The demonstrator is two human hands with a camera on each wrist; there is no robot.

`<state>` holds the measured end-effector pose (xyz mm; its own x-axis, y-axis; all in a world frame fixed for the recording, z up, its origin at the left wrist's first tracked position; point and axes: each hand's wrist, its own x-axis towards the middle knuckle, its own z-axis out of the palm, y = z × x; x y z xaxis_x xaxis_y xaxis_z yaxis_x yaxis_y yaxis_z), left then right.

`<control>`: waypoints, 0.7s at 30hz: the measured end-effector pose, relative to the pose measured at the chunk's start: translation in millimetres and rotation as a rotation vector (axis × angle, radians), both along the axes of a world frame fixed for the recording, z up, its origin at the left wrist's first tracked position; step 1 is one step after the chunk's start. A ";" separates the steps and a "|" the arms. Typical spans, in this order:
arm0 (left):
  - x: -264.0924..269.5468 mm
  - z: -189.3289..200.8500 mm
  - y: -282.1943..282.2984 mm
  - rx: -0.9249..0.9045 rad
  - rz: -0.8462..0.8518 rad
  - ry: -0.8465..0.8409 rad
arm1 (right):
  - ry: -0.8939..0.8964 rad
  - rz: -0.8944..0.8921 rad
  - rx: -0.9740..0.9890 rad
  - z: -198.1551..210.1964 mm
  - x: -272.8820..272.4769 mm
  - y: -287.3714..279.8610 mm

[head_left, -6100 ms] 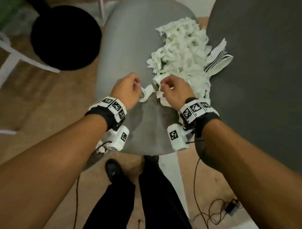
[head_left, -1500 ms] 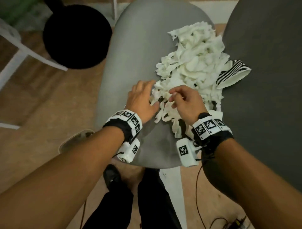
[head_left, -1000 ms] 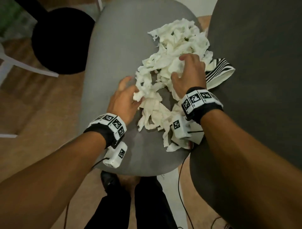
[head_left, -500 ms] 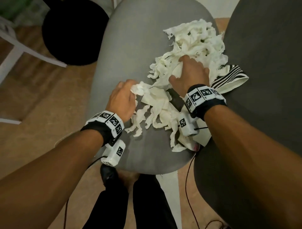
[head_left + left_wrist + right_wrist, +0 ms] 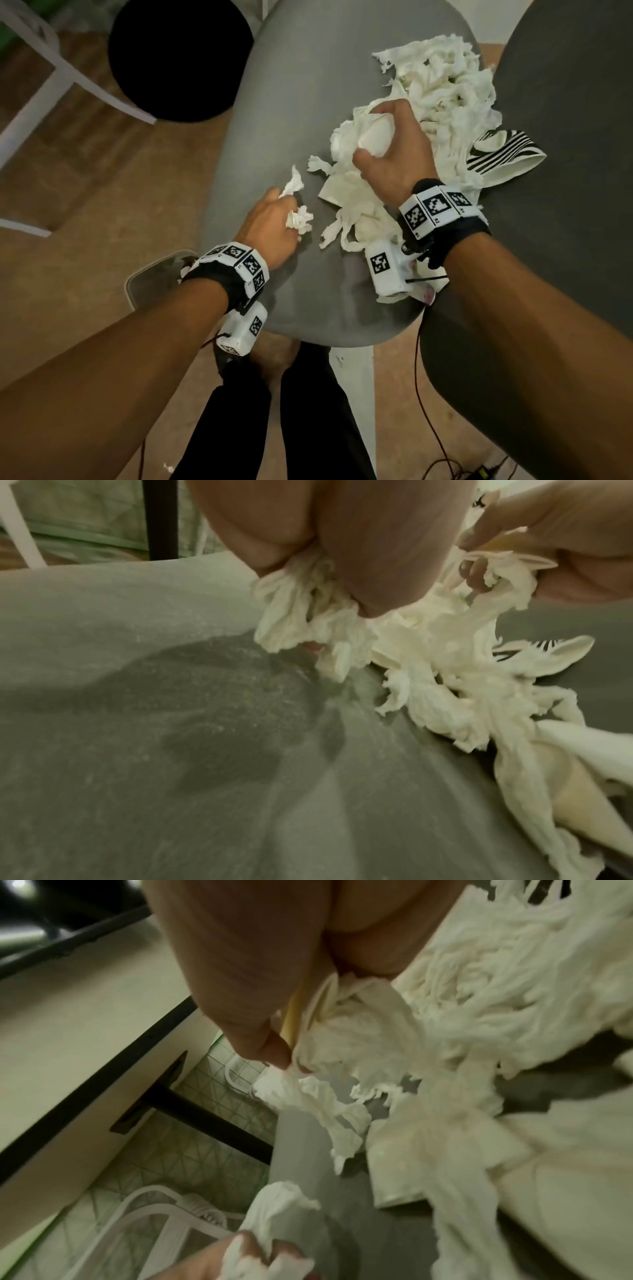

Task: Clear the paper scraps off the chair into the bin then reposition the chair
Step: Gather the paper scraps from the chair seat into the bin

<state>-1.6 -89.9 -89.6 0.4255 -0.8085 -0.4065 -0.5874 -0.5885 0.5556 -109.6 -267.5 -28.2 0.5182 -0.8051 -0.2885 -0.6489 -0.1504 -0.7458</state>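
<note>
Lifted since half a second ago, the right hand (image 5: 388,150) now clutches a wad from the paper scraps (image 5: 442,92) heaped at the chair seat's (image 5: 291,102) right edge; the left hand (image 5: 270,222) fists a smaller wad.

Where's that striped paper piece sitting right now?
In the head view the striped paper piece lies at the right edge of the scrap pile, just right of the right hand, where the grey chair seat meets the darker surface.
</note>
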 end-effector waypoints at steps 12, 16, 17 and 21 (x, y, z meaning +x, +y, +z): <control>33.8 19.4 88.6 -0.159 0.406 0.088 | -0.298 -0.038 0.243 32.7 64.8 105.0; 53.6 6.2 150.3 -0.132 0.533 0.025 | -0.284 0.031 0.403 18.9 97.9 174.7; 57.8 2.5 167.8 -0.113 0.572 0.019 | -0.262 0.057 0.423 12.3 105.2 193.3; 71.4 -20.0 236.3 -0.139 0.747 0.046 | -0.189 0.182 0.502 -20.2 132.8 268.5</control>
<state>69.8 146.4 -109.6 0.8648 -0.3571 -0.3530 -0.0345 -0.7436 0.6677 23.2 0.9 -48.4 0.7154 -0.4862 -0.5019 -0.4942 0.1557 -0.8553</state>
